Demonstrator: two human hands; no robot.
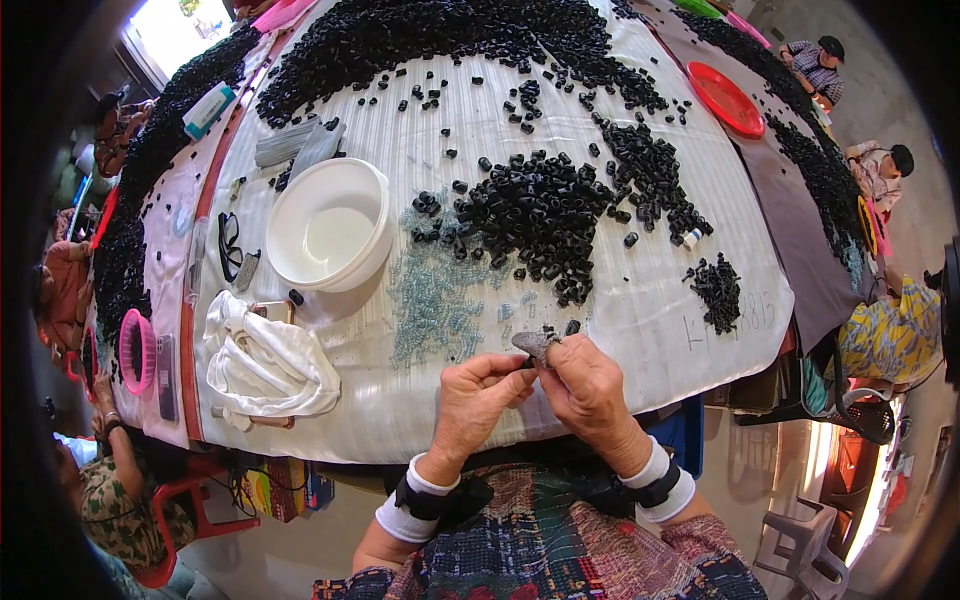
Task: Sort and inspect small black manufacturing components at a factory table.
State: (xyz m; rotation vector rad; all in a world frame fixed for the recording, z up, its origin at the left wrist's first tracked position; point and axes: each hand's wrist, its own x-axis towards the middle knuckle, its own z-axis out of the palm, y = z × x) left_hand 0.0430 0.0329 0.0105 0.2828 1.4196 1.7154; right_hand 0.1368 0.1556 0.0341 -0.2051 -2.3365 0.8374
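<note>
Over the table's near edge, my left hand [478, 398] and my right hand [588, 388] meet fingertip to fingertip. Between their pinched fingers is a small black plastic part [529, 363], mostly hidden by the fingers. A grey fabric finger cover [536, 345] sits on a fingertip of my right hand. Another black piece [572, 327] lies just beyond that hand. Ahead is a pile of small black cylindrical parts [540, 215]. Left of it spreads a patch of tiny pale-blue, coil-like pieces [435, 300].
A white basin [375, 240] stands left, near black glasses [230, 245] and a bundled white cloth [265, 360]. Smaller black pieces [713, 295] lie to the right. A red plate [725, 98] rests farther back. Other people sit at tables on both sides.
</note>
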